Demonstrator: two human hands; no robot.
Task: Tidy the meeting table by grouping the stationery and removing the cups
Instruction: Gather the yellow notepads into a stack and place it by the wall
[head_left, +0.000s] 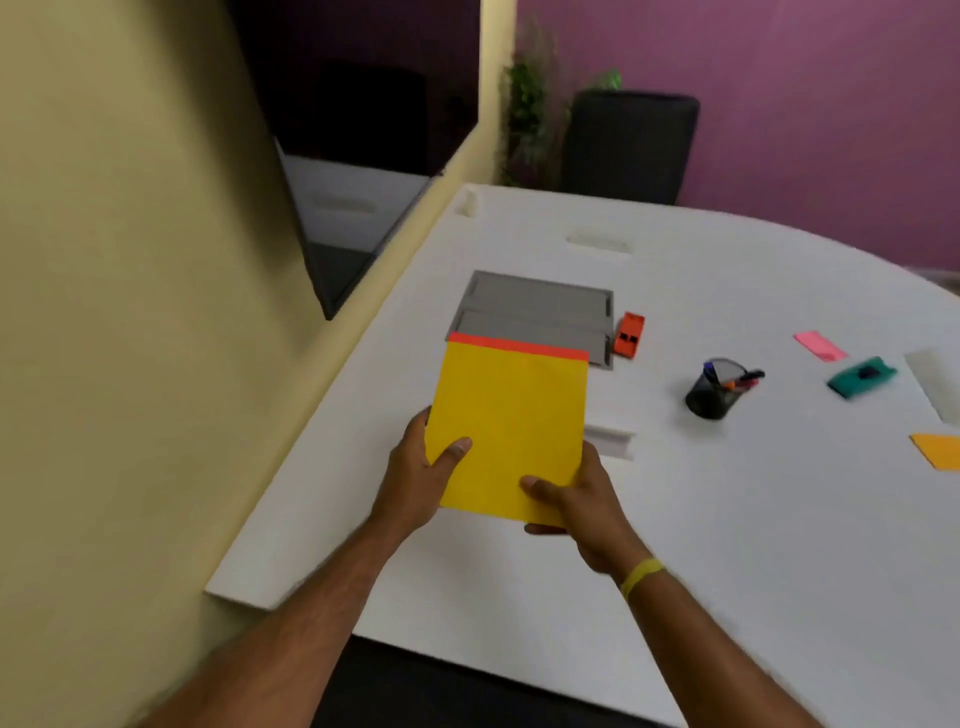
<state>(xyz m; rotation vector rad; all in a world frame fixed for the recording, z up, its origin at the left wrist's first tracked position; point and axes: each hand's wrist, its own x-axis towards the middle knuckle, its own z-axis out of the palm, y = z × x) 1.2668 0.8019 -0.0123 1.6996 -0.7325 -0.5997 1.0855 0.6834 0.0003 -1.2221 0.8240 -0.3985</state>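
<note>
I hold a yellow folder (511, 426) with an orange-red strip along its far edge, above the white table (727, 519). My left hand (418, 467) grips its left edge, thumb on top. My right hand (576, 499) grips its near right corner. Just beyond the folder lies a grey panel (540, 312) set in the table, with an orange stapler (629, 334) at its right side. A black mesh pen holder (714, 389) with pens stands to the right. Farther right lie a pink note (820, 345), a teal stapler (862, 376) and an orange note pad (940, 451). No cups are in view.
A cream wall (130, 312) with a dark screen (332, 156) runs along the table's left edge. A black chair (628, 145) and a plant (524, 119) stand at the far end against a purple wall. A pale ruler-like strip (932, 384) lies at the right edge.
</note>
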